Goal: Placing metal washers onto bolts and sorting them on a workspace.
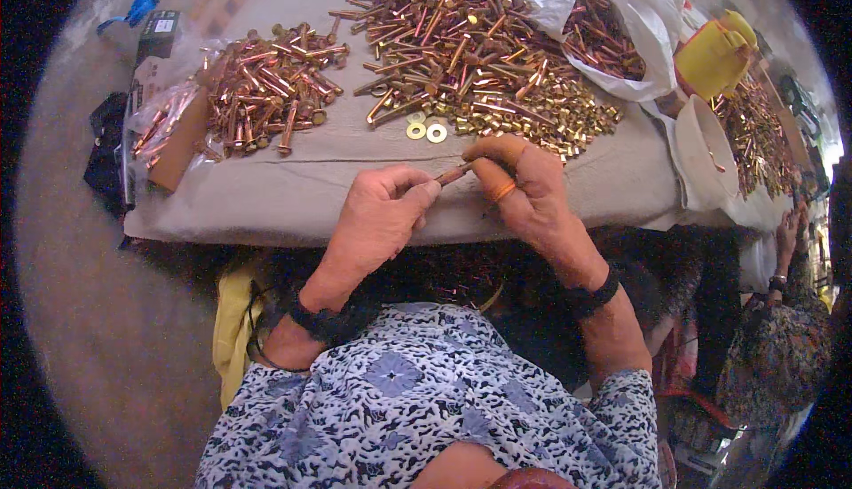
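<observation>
A: What's in the grip over there?

B: A bolt [453,174], as far as I can make out. The left grip [377,212] pinches one end between thumb and fingers, and the right grip [538,194], with an orange band [504,190] on its thumb, closes round the other. It sits between them, just above the tabletop [293,189].

A: How would you do that bit well?

B: I'd hold it steady on the left and let the right fingertips do the fine work, keeping both ends in line so nothing binds or slips.

A: Which way does it point?

B: Its long axis slants, from the left grip up to the right one and a little away from the body. Fingers hide both ends, so I can't tell which is the head.

A: And nearby?

B: Two washers [436,133] lie just beyond the grips, small gold pieces [581,114] beyond the right one.
</observation>
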A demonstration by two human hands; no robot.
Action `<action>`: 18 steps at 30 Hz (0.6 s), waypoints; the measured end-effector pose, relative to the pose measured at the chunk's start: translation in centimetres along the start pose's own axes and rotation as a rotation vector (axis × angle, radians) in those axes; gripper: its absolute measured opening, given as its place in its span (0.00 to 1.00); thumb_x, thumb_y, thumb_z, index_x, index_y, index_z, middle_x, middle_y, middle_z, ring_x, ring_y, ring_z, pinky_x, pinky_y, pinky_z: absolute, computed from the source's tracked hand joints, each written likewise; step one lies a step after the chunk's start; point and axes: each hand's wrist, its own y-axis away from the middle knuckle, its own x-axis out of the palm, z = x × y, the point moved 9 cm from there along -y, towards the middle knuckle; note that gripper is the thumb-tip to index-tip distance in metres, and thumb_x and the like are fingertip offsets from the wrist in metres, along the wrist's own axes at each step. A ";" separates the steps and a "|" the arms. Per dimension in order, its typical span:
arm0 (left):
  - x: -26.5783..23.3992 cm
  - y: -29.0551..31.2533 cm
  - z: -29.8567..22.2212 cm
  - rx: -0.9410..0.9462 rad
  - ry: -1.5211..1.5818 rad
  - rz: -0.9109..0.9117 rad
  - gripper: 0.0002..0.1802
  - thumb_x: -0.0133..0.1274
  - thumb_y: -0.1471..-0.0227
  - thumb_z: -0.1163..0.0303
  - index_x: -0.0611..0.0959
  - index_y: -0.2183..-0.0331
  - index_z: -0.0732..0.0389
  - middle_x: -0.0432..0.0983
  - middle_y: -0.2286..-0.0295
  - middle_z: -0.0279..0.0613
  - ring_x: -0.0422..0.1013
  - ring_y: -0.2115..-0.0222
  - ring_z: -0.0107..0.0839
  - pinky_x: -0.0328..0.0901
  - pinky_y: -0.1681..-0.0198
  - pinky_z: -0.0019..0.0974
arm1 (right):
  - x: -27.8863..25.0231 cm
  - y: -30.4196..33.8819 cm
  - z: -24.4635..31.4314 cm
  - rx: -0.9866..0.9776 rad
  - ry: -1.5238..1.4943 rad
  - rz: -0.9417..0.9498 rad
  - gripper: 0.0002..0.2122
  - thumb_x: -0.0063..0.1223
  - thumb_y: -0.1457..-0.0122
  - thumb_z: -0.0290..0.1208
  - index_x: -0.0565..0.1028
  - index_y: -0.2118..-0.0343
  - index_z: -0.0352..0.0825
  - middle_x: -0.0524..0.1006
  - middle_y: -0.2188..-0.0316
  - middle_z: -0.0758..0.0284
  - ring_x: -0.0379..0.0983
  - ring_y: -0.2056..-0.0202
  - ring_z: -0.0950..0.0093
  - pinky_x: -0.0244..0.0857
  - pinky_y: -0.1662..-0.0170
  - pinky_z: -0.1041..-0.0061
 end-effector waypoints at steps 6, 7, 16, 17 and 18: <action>-0.1 -0.1 -0.2 0.041 -0.154 0.006 0.10 0.50 0.52 0.68 0.78 0.72 0.67 0.67 0.87 0.31 0.61 0.86 0.17 0.56 0.85 0.24 | 0.3 0.5 -0.8 0.030 -0.118 0.024 0.07 0.50 0.51 0.23 0.72 0.67 0.31 0.74 0.72 0.63 0.72 0.70 0.71 0.65 0.66 0.76; -0.1 -0.1 -0.2 0.047 -0.160 0.003 0.10 0.50 0.52 0.68 0.78 0.72 0.67 0.67 0.87 0.31 0.61 0.86 0.17 0.56 0.85 0.24 | 0.4 0.6 -1.1 0.036 -0.160 0.026 0.07 0.50 0.51 0.23 0.72 0.67 0.31 0.74 0.72 0.63 0.72 0.69 0.71 0.65 0.66 0.76; -0.1 0.0 -0.2 0.067 -0.174 -0.001 0.10 0.50 0.53 0.68 0.78 0.72 0.67 0.67 0.87 0.31 0.62 0.86 0.17 0.57 0.84 0.25 | 0.3 0.8 -1.6 0.150 -0.053 0.070 0.07 0.49 0.48 0.29 0.73 0.70 0.31 0.75 0.75 0.62 0.72 0.72 0.70 0.65 0.67 0.75; -0.1 0.0 -0.3 0.080 -0.181 -0.011 0.10 0.50 0.53 0.68 0.78 0.72 0.66 0.67 0.87 0.31 0.62 0.86 0.18 0.57 0.84 0.25 | 0.4 0.8 -1.5 0.154 -0.047 0.074 0.07 0.49 0.49 0.28 0.73 0.70 0.31 0.75 0.75 0.62 0.72 0.71 0.70 0.65 0.67 0.75; -0.2 -0.1 -0.3 0.093 -0.187 -0.020 0.10 0.50 0.53 0.68 0.78 0.72 0.66 0.67 0.87 0.31 0.62 0.86 0.18 0.57 0.84 0.25 | 0.4 0.8 -1.4 0.158 -0.042 0.077 0.07 0.49 0.49 0.27 0.73 0.69 0.31 0.74 0.74 0.62 0.72 0.71 0.70 0.65 0.67 0.75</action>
